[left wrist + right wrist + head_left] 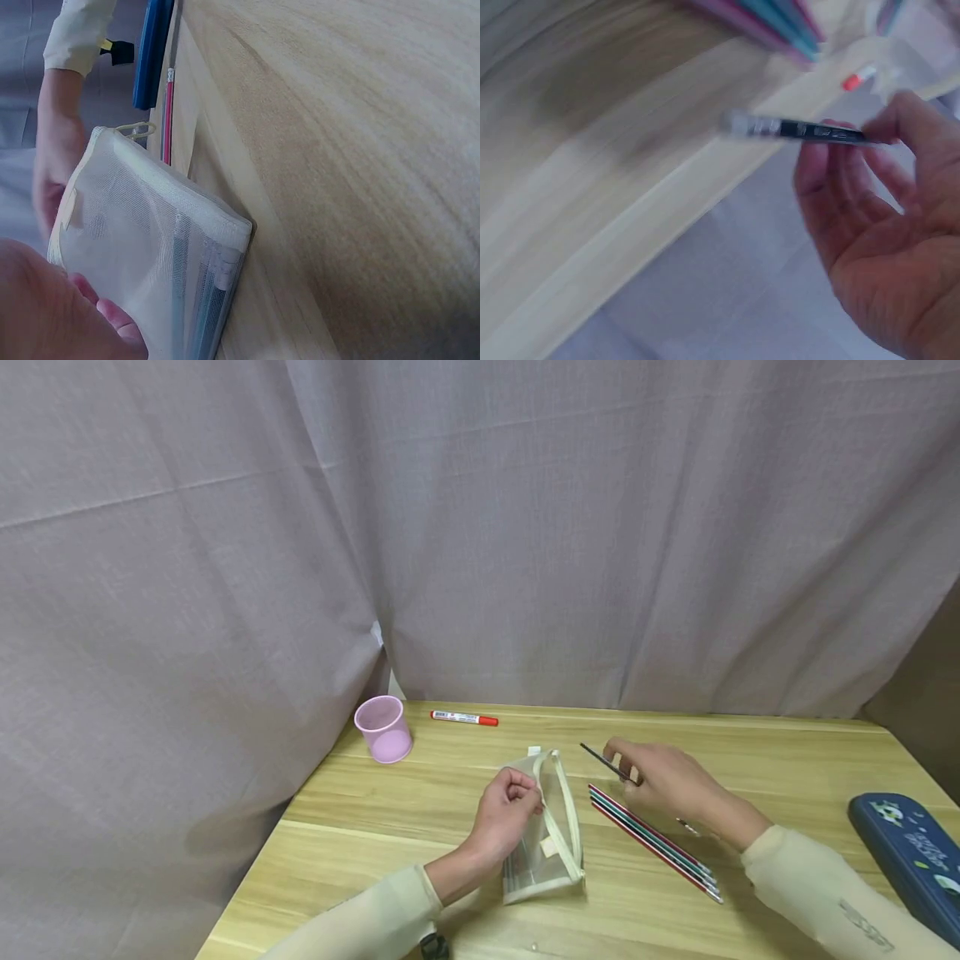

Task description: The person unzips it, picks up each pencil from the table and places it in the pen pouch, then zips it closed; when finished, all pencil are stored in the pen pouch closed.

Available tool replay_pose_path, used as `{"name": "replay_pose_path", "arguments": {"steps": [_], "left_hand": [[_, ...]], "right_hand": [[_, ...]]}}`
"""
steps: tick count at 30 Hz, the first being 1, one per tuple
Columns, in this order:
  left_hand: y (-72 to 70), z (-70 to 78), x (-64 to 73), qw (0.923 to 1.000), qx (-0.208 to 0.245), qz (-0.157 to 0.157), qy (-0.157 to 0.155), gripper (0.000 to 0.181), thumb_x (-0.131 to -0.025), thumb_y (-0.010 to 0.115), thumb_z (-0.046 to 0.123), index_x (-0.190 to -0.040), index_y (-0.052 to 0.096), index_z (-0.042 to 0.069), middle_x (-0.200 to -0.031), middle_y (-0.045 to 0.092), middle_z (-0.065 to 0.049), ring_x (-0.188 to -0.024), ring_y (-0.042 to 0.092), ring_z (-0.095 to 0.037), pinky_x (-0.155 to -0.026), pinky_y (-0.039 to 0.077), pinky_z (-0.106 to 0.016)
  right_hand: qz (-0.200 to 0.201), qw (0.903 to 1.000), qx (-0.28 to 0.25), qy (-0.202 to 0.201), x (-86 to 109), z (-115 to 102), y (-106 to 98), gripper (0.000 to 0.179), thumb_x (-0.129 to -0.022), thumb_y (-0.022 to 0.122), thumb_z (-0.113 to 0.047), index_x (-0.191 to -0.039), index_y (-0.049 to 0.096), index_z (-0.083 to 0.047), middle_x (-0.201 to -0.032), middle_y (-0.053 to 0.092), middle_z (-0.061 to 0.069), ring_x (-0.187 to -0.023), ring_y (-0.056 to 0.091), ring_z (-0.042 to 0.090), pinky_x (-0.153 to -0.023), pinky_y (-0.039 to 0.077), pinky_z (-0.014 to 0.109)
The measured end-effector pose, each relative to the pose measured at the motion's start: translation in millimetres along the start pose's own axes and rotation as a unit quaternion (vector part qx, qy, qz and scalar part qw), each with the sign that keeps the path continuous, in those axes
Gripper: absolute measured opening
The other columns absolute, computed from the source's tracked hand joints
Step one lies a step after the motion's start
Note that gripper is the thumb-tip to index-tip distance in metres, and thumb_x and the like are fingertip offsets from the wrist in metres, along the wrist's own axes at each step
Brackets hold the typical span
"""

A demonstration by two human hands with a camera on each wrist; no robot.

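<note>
My left hand [501, 820] pinches the cream zipper edge of a see-through mesh pencil pouch [531, 870], whose zipped top gapes open on the table. Several pencils [214, 277] show through the mesh in the left wrist view. Between the thumb and fingers of my right hand [671, 781] is a dark pencil [810, 130], held slanting to the right of the pouch. Its metal-banded eraser end sticks out past the fingers in the right wrist view. Just below this hand, several red and green pencils [651, 838] lie side by side on the table.
A pink cup [390, 743] stands at the table's back left, with a red-capped marker [463, 718] lying beside it. On the far right lies a dark blue pencil case [896, 852] with cartoon prints. Grey curtain [510, 543] hangs along the table's back and left edges.
</note>
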State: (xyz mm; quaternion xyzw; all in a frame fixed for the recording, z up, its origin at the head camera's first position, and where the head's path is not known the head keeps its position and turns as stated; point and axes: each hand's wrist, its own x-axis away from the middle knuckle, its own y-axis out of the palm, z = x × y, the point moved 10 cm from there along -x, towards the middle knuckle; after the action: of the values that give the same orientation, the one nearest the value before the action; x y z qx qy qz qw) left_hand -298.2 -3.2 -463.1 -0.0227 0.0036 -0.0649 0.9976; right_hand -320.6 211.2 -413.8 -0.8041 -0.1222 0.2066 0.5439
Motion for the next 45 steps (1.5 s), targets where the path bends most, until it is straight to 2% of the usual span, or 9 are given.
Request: {"name": "replay_pose_path", "arguments": {"steps": [2, 4, 6, 10, 12, 14, 21, 30, 45], "left_hand": [[-0.4, -0.1, -0.2, 1.0, 0.001, 0.0, 0.0, 0.015, -0.093, 0.064, 0.005, -0.107, 0.06, 0.003, -0.082, 0.061, 0.003, -0.076, 0.064, -0.011, -0.076, 0.054, -0.026], [-0.7, 0.0, -0.5, 1.0, 0.002, -0.001, -0.001, 0.015, -0.092, 0.064, 0.005, -0.106, 0.06, 0.003, -0.081, 0.061, 0.003, -0.076, 0.064, -0.011, -0.075, 0.053, -0.025], [-0.9, -0.3, -0.9, 1.0, 0.001, -0.002, -0.003, 0.014, -0.092, 0.064, 0.005, -0.106, 0.061, 0.004, -0.08, 0.061, 0.003, -0.076, 0.065, -0.011, -0.076, 0.053, -0.024], [-0.8, -0.7, -1.9, 1.0, -0.002, -0.002, -0.006, 0.013, -0.091, 0.063, 0.005, -0.104, 0.06, 0.006, -0.079, 0.062, 0.004, -0.076, 0.065, -0.01, -0.077, 0.052, -0.023], [-1.0, 0.1, -1.9, 1.0, -0.004, -0.002, -0.002, 0.013, -0.091, 0.063, 0.005, -0.104, 0.06, 0.005, -0.08, 0.062, 0.003, -0.076, 0.065, -0.01, -0.077, 0.053, -0.024], [-1.2, -0.3, -1.2, 1.0, -0.005, -0.001, -0.002, 0.012, -0.092, 0.063, 0.005, -0.104, 0.061, 0.005, -0.08, 0.063, 0.003, -0.075, 0.065, -0.01, -0.076, 0.052, -0.024], [2.0, -3.3, 0.2, 0.9999, -0.003, -0.011, -0.008, 0.011, -0.094, 0.063, 0.007, -0.105, 0.061, 0.005, -0.082, 0.063, 0.003, -0.08, 0.069, -0.015, -0.078, 0.055, -0.028], [3.0, 3.5, 0.0, 1.0, -0.002, -0.001, 0.002, 0.013, -0.092, 0.064, 0.006, -0.104, 0.06, 0.004, -0.081, 0.064, 0.0, -0.078, 0.067, -0.015, -0.077, 0.054, -0.024], [6.6, 4.5, 1.3, 0.9997, 0.017, -0.016, 0.012, 0.014, -0.093, 0.064, 0.005, -0.107, 0.06, 0.002, -0.082, 0.062, 0.003, -0.078, 0.066, -0.013, -0.076, 0.054, -0.024]], "right_hand": [[0.025, 0.9976, -0.065, 0.001, -1.9, -9, -6, 0.042, -0.084, 0.07, -0.003, -0.124, 0.064, -0.016, -0.095, 0.074, -0.003, -0.075, 0.064, 0.003, -0.064, 0.053, 0.027], [0.046, 0.9847, -0.168, -0.001, -4.0, -17, -9, 0.043, -0.088, 0.068, 0.001, -0.129, 0.061, -0.009, -0.099, 0.074, 0.006, -0.077, 0.069, 0.005, -0.063, 0.058, 0.029], [0.053, 0.9566, -0.286, 0.003, -5.9, -23, -7, 0.043, -0.093, 0.065, 0.003, -0.133, 0.056, -0.004, -0.104, 0.071, 0.014, -0.081, 0.073, 0.009, -0.065, 0.063, 0.036], [0.055, 0.8837, -0.463, 0.037, -7.1, -32, 7, 0.045, -0.1, 0.062, 0.003, -0.14, 0.043, 0.001, -0.111, 0.064, 0.022, -0.09, 0.077, 0.02, -0.067, 0.065, 0.051], [0.058, 0.8656, -0.494, 0.058, -6.0, -35, 17, 0.046, -0.101, 0.062, 0.002, -0.142, 0.041, 0.001, -0.114, 0.062, 0.024, -0.091, 0.076, 0.021, -0.07, 0.066, 0.051], [0.059, 0.859, -0.503, 0.077, -4.1, -37, 27, 0.047, -0.099, 0.061, 0.005, -0.142, 0.04, 0.002, -0.115, 0.061, 0.026, -0.09, 0.076, 0.021, -0.071, 0.066, 0.05], [0.03, 0.8438, -0.519, 0.134, 3.2, -41, 59, 0.052, -0.098, 0.062, 0.004, -0.143, 0.038, 0.006, -0.118, 0.059, 0.03, -0.087, 0.074, 0.021, -0.071, 0.066, 0.047], [-0.01, 0.8409, -0.509, 0.182, 1.0, -47, 87, 0.045, -0.098, 0.064, -0.002, -0.138, 0.043, 0.002, -0.109, 0.065, 0.016, -0.082, 0.068, 0.019, -0.065, 0.063, 0.036], [-0.017, 0.8723, -0.443, 0.206, -2.3, -46, 92, 0.032, -0.096, 0.068, -0.003, -0.126, 0.058, -0.001, -0.1, 0.07, 0.013, -0.08, 0.069, 0.019, -0.063, 0.061, 0.035]]}}
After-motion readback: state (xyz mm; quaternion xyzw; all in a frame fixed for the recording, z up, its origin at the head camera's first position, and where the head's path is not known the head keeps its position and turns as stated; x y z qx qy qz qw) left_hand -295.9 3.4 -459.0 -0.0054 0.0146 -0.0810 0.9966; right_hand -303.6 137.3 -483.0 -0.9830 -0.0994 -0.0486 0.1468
